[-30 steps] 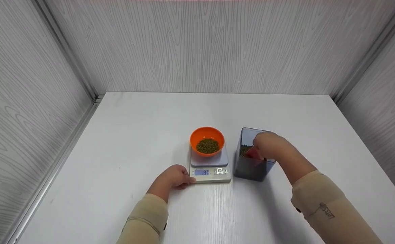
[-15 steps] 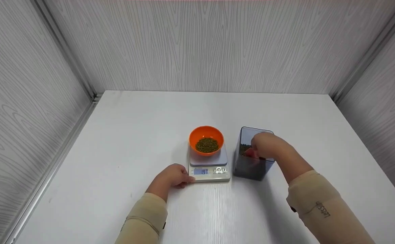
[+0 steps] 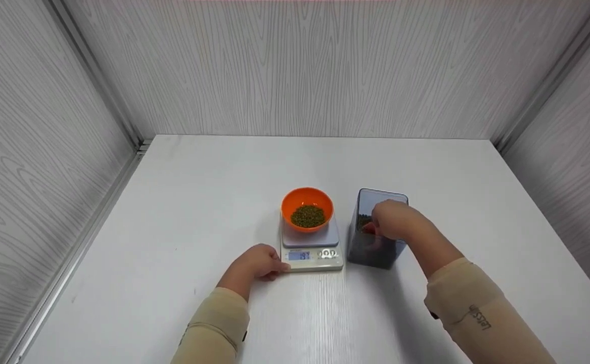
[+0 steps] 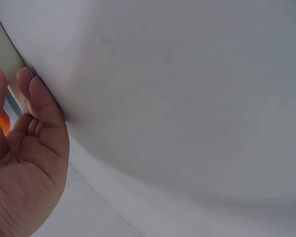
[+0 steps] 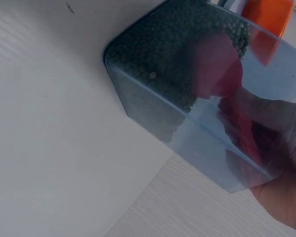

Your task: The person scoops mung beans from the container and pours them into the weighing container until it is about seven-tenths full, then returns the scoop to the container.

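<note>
A white kitchen scale (image 3: 320, 265) lies at the middle of the table, its display reading 197. On its platform stands an orange bowl (image 3: 288, 199) with a heap of small green grains (image 3: 309, 216), like mung beans. My left hand (image 3: 257, 260) pinches the scale's front left corner, thumb on top and fingers curled at the side. Just right of the scale is a tall clear bluish container (image 3: 398, 198), partly filled with the same grains. My right hand (image 3: 396, 220) reaches inside it, gripping a red scoop (image 5: 217, 66) by its handle. The scoop's head is at the grains.
The white table (image 3: 198, 192) has grey wood-grain panels at the back (image 3: 295, 65), left and right. The container's walls stand close around my right hand and rise well above the grains.
My right hand and the scoop have shifted slightly left and deeper into the container. My left hand keeps its place on the scale, and the reading is unchanged.
</note>
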Available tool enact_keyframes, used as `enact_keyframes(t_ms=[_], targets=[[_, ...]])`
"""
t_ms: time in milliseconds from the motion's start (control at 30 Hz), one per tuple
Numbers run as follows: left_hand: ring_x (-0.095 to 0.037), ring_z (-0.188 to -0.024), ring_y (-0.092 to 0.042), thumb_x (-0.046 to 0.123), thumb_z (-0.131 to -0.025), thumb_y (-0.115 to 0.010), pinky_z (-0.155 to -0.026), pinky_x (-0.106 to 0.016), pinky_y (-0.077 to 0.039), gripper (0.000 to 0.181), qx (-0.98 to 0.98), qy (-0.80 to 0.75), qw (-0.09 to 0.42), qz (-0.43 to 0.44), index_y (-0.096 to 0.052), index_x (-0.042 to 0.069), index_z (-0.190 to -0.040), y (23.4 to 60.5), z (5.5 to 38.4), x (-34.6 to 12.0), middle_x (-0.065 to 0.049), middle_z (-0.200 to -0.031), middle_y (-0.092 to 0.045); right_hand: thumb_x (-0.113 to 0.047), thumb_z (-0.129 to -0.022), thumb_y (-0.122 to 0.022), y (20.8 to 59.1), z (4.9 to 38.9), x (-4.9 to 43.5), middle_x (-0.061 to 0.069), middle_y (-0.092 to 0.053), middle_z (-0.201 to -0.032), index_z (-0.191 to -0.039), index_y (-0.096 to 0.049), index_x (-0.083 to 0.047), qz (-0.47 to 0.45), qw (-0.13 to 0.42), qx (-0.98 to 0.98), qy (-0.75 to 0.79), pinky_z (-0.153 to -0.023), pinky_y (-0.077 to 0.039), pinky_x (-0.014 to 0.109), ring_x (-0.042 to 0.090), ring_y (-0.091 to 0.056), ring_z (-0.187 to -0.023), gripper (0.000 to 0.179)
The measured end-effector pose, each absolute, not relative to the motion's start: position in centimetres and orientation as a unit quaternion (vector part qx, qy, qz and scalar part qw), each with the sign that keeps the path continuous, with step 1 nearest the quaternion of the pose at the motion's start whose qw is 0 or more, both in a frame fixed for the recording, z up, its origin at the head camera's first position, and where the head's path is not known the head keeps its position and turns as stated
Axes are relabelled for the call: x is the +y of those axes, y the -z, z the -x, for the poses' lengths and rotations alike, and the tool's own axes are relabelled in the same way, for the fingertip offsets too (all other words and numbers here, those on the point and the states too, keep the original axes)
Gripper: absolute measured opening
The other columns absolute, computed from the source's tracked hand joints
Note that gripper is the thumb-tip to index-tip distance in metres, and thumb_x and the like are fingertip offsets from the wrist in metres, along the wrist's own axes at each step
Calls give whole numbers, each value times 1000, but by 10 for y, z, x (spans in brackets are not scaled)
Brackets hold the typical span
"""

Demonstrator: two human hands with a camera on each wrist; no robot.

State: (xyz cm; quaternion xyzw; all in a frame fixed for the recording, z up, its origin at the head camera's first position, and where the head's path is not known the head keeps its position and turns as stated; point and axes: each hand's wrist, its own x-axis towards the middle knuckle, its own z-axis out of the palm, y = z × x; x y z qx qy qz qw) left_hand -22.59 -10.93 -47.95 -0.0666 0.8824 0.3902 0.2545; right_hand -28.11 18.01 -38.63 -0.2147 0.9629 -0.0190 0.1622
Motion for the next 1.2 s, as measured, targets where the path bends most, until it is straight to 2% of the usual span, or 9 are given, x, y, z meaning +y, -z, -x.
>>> enact_keyframes(t_ms=[233,433,800,1033,1200], targets=[[-13,-59,-53,27,-78,-72,-59,-25,-46,24,883,-385,259,66,-58,9,-73,479,227,-110,-2,-65,-57,-4,-82,-58,387,281,184,3,-54,-66,-75,-63,-7,225,165,960,33,-59,-43,33,18,-47,-63,9],[-12,-57,-53,27,-77,-73,-59,-25,-47,25,884,-386,257,64,-58,9,-71,481,226,-110,-1,-63,-58,-2,-81,-58,389,282,189,2,-52,-64,-70,-61,-6,257,149,953,55,-57,-41,32,17,-46,-61,12],[-13,-57,-53,26,-77,-74,-59,-26,-48,24,879,-398,254,64,-58,8,-73,482,225,-108,-2,-64,-58,-5,-83,-59,386,284,196,2,-53,-67,-75,-62,-7,240,173,952,79,-58,-41,30,17,-47,-65,9],[-14,-59,-53,27,-77,-73,-60,-26,-47,25,880,-393,258,72,-58,8,-73,479,226,-109,-3,-66,-58,-6,-82,-62,381,287,208,-2,-51,-63,-70,-62,-9,272,151,944,114,-55,-38,28,14,-45,-60,13],[-14,-59,-53,28,-77,-73,-60,-27,-47,25,881,-390,259,75,-58,9,-73,478,226,-109,-3,-66,-58,-6,-81,-64,381,285,215,-1,-52,-68,-72,-64,-9,286,120,941,132,-58,-40,29,15,-45,-66,10]])
